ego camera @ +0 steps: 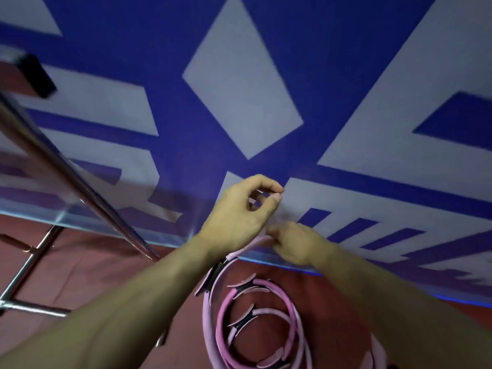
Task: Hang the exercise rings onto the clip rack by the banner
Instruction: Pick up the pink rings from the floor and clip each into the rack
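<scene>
Center frame, the right hand [295, 243] grips the pale ring [213, 283] hanging below; just above, the left hand [239, 217] pinches, contents unclear.

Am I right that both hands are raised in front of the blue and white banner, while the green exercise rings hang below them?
Not quite: the exercise rings are pink, not green, as the head view shows. The rest holds: the left hand and right hand are raised in front of the blue and white banner, with the rings below them.
</scene>
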The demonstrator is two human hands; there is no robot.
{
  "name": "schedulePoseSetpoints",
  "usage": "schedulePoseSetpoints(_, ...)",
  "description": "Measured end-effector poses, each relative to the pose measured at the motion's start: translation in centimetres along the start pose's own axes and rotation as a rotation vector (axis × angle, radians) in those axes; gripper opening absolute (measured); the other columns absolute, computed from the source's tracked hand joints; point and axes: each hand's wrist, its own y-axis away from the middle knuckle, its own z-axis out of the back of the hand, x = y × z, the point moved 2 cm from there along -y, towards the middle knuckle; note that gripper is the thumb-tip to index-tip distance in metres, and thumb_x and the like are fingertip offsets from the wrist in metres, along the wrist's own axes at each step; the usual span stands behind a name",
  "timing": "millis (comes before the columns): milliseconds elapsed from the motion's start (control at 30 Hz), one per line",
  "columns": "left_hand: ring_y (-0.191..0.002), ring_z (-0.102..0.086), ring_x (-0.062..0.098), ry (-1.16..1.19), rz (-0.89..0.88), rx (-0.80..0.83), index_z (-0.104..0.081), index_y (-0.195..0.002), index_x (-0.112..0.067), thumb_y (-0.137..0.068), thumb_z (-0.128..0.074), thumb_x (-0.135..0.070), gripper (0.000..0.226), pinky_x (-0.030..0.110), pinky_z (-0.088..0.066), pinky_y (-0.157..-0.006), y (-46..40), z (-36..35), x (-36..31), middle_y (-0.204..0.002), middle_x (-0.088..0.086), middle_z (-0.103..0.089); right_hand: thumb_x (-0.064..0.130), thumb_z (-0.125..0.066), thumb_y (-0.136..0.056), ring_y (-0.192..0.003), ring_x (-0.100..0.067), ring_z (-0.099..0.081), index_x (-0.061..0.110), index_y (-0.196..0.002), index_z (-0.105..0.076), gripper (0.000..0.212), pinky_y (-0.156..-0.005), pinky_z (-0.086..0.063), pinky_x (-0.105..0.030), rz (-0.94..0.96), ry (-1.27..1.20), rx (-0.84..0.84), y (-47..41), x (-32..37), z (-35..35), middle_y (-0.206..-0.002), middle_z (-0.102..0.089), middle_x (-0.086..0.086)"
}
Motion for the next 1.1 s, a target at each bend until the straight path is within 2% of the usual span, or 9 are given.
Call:
schedulePoseSetpoints(133, -0.092, -0.065, 0.006, -0.065, -0.046, 0.045, -0.071, -0.098, -0.029, -0.095, -0.064, -0.027, 0.008, 0.028, -0.053, -0.084, -0.6, 3.2, -9.9, -0.097, -0.016, -0.072, 0.086, -0.032, -0.081, -0.093, -0.032, -0.063, 0.027, -0.095, -0.059, 0.067, -0.079, -0.049, -0.04, -0.046, -0.054, -0.102, 7.9, 3.1, 9.9, -0.095, -0.066, -0.007)
schedulePoseSetpoints(200, -0.09, -0.064, 0.004, -0.102, -0.08, 0.094, -0.07, -0.097, -0.03, -0.095, -0.063, -0.029, 0.008, 0.026, -0.052, -0.081, -0.8, 4.5, -15.3, -0.095, -0.018, -0.071, 0.097, -0.025, -0.069, -0.083, -0.025, -0.062, 0.026, -0.089, -0.061, 0.082, -0.075, -0.051, -0.04, -0.063, -0.116, -0.113, 12.1, 5.1, 14.4, -0.085, -0.066, -0.001)
schedulePoseSetpoints(300, -0.091, -0.064, 0.004, -0.166, -0.144, 0.185, -0.069, -0.099, -0.03, -0.096, -0.061, -0.033, 0.008, 0.024, -0.052, -0.084, -0.6, 6.1, -22.9, -0.096, -0.016, -0.07, 0.088, -0.037, -0.079, -0.074, -0.024, -0.059, 0.018, -0.078, -0.058, 0.073, -0.067, -0.049, -0.038, -0.085, -0.119, -0.114, 17.7, 7.3, 21.4, -0.078, -0.064, -0.002)
schedulePoseSetpoints(400, -0.095, -0.064, 0.001, -0.245, -0.207, 0.2, -0.068, -0.106, -0.032, -0.096, -0.061, -0.038, 0.014, 0.025, -0.052, -0.088, -0.1, 8.0, -29.9, -0.1, -0.019, -0.069, 0.087, -0.043, -0.076, -0.08, -0.028, -0.063, 0.013, -0.084, -0.064, 0.077, -0.076, -0.054, -0.044, -0.081, -0.148, -0.107, 23.1, 9.0, 27.6, -0.085, -0.068, -0.007)
schedulePoseSetpoints(567, -0.097, -0.061, 0.001, -0.405, -0.279, 0.204, -0.062, -0.117, -0.035, -0.096, -0.056, -0.05, 0.026, 0.027, -0.052, -0.088, 3.4, 10.7, -40.8, -0.108, -0.021, -0.065, 0.066, -0.064, -0.079, -0.061, -0.02, -0.051, 0.02, -0.077, -0.059, 0.047, -0.058, -0.044, -0.031, -0.041, -0.283, -0.11, 33.2, 13.0, 35.0, -0.072, -0.057, -0.003)
schedulePoseSetpoints(700, -0.093, -0.062, 0.001, -0.501, -0.333, 0.176, -0.061, -0.118, -0.034, -0.096, -0.055, -0.051, 0.028, 0.03, -0.054, -0.086, 8.8, 12.2, -48.3, -0.107, -0.02, -0.064, 0.056, -0.072, -0.079, -0.057, -0.023, -0.057, 0.017, -0.068, -0.055, 0.044, -0.058, -0.047, -0.029, 0.033, -0.27, -0.183, 41.1, 16.4, 37.7, -0.065, -0.06, -0.007)
schedulePoseSetpoints(900, -0.092, -0.065, 0.003, -0.618, -0.398, 0.062, -0.061, -0.111, -0.038, -0.09, -0.048, -0.063, 0.035, 0.038, -0.055, -0.087, 18.2, 14.5, -55.6, -0.104, -0.019, -0.067, 0.05, -0.068, -0.083, -0.047, -0.019, -0.057, 0.01, -0.083, -0.062, 0.041, -0.052, -0.043, -0.027, 0.129, -0.153, -0.446, 51.1, 21.0, 39.0, -0.061, -0.064, -0.008)
schedulePoseSetpoints(1033, -0.098, -0.063, 0.002, -0.7, -0.393, -0.072, -0.058, -0.107, -0.039, -0.091, -0.039, -0.07, 0.04, 0.034, -0.052, -0.088, 24.5, 16.4, -58.7, -0.107, -0.019, -0.069, 0.042, -0.062, -0.087, -0.06, -0.019, -0.053, 0.014, -0.084, -0.064, 0.028, -0.056, -0.041, -0.033, 0.244, -0.137, -0.659, 55.4, 25.8, 39.7, -0.076, -0.065, -0.008)
schedulePoseSetpoints(1100, -0.093, -0.063, 0.004, -0.792, -0.365, -0.16, -0.057, -0.1, -0.036, -0.092, -0.035, -0.071, 0.043, 0.03, -0.05, -0.081, 27.4, 17.6, -59.6, -0.101, -0.016, -0.07, 0.041, -0.055, -0.09, -0.06, -0.021, -0.051, 0.012, -0.077, -0.062, 0.031, -0.054, -0.04, -0.033, 0.285, -0.087, -0.716, 56.9, 28.5, 39.7, -0.07, -0.061, -0.007)
